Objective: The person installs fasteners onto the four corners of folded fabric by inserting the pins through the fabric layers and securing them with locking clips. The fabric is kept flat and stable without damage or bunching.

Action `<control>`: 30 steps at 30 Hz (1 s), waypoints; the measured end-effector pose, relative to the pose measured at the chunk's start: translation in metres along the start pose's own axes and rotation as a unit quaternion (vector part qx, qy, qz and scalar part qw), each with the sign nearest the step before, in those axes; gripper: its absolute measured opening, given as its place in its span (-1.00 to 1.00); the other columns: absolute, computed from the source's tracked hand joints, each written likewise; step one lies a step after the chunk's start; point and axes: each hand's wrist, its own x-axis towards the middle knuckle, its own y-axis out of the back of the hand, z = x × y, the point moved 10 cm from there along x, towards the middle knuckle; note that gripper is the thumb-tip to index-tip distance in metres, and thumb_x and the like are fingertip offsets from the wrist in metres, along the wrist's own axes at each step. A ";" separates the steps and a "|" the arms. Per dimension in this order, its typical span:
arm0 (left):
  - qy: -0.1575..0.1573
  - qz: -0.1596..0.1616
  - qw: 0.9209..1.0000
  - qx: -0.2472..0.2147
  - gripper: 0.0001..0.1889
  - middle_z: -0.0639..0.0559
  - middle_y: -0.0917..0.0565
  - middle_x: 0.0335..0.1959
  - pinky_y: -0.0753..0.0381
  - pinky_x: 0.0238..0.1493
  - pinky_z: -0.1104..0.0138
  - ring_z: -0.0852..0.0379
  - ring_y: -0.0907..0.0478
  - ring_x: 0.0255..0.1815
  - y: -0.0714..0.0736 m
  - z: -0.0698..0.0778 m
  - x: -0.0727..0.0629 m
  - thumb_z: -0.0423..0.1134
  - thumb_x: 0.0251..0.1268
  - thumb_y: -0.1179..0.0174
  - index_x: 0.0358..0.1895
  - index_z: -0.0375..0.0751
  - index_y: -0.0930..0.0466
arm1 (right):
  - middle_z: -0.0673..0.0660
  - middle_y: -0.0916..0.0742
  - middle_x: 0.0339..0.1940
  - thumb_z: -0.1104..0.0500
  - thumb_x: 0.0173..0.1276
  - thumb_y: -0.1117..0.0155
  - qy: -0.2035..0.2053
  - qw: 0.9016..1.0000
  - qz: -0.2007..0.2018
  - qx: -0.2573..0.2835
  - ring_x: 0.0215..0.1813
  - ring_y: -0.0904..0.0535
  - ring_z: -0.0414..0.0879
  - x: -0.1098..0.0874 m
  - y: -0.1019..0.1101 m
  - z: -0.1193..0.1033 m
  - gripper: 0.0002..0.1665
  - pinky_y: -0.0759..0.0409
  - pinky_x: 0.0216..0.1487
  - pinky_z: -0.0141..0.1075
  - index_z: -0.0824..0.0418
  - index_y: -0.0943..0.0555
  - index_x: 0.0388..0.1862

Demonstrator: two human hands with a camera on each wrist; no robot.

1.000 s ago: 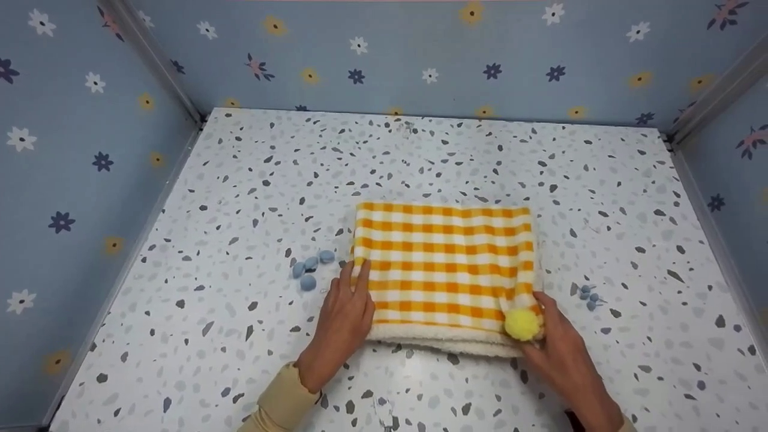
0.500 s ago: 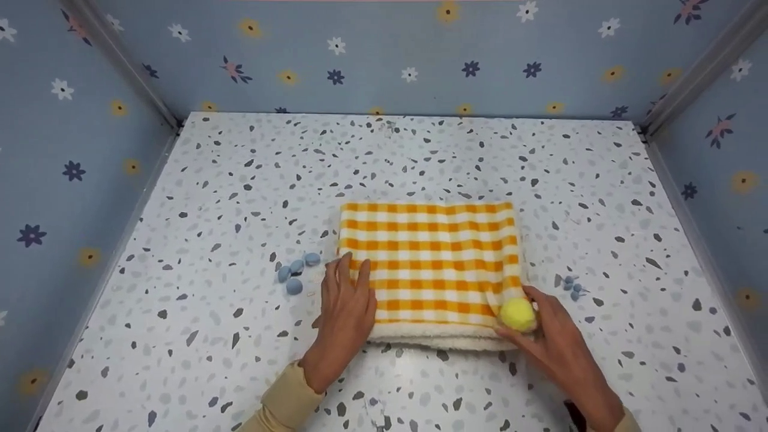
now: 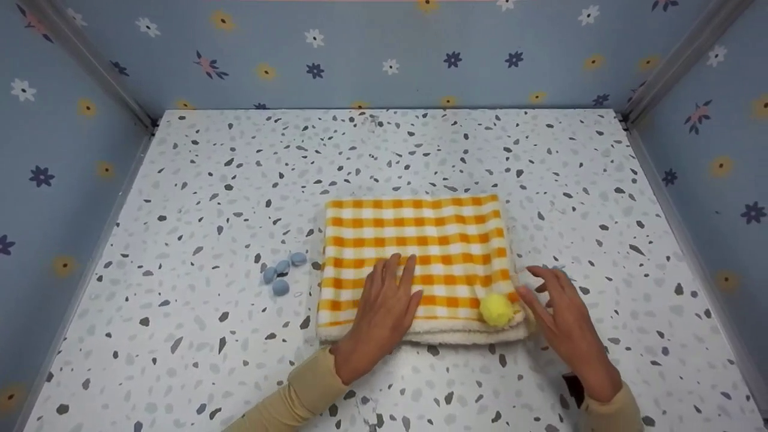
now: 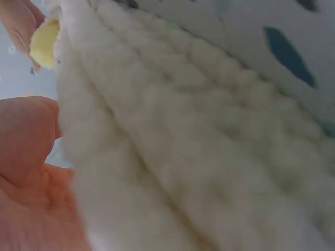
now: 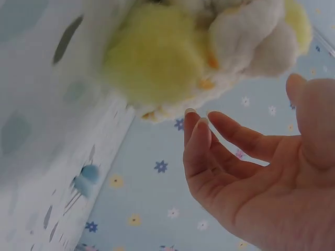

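A folded blanket (image 3: pixel 360 240), orange-and-white checked with a cream fleece underside, lies flat in the middle of the head view. My left hand (image 3: pixel 387 306) rests on its lower middle, fingers straight and slightly spread. A yellow pom-pom (image 3: pixel 496 309) sits at the blanket's lower right corner. Just right of that corner is my right hand (image 3: pixel 564 324), thumb and fingers loosely bent with nothing between them. The right wrist view shows those fingertips apart from the fleece, with a larger-looking pom-pom (image 5: pixel 157 57) close to the camera. Layered fleece edges (image 4: pixel 167 130) fill the left wrist view.
Several small blue rounded pieces (image 3: pixel 281 287) lie on the speckled tabletop (image 3: pixel 210 336) left of the blanket. Another blue piece (image 5: pixel 86 178) lies to the right, mostly hidden behind my right hand in the head view. Flowered blue panels (image 3: pixel 384 54) enclose the back and sides.
My left hand has moved from the blanket's left edge onto its checked top. My right hand has let go of the pom-pom corner and drawn off to the right.
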 end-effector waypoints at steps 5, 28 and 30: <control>-0.039 -0.014 0.999 0.003 -0.39 -0.32 -0.48 0.23 -0.58 0.11 0.06 -0.16 -0.49 0.14 -0.010 0.028 0.007 -0.10 0.49 -0.27 0.43 -0.38 -0.39 | 0.27 -0.62 0.11 0.17 0.57 -0.22 -0.021 0.999 0.037 0.003 -0.05 -0.53 -0.11 0.007 0.012 0.016 -0.58 -0.40 -0.16 -0.49 0.33 -0.53 0.30; -0.152 -0.082 0.983 -0.066 -0.17 -0.05 -0.55 0.06 -0.53 -0.10 0.40 0.13 -0.50 -0.11 -0.059 0.099 0.012 0.13 0.22 -0.45 0.45 -0.15 -0.32 | 0.39 -0.59 -0.04 0.28 0.45 -0.33 -0.145 0.983 -0.082 -0.080 -0.09 -0.63 0.24 0.004 0.009 0.076 -0.57 -0.61 -0.06 0.13 0.42 -0.53 0.23; -0.165 -0.078 0.981 -0.066 -0.30 -0.01 -0.58 0.02 -0.53 -0.13 0.43 0.16 -0.50 -0.14 -0.058 0.102 0.014 0.12 0.34 -0.35 0.41 -0.16 -0.38 | 0.38 -0.61 -0.04 0.30 0.45 -0.32 -0.150 0.981 -0.094 -0.076 -0.09 -0.63 0.22 0.005 0.008 0.078 -0.59 -0.61 -0.06 0.11 0.42 -0.54 0.22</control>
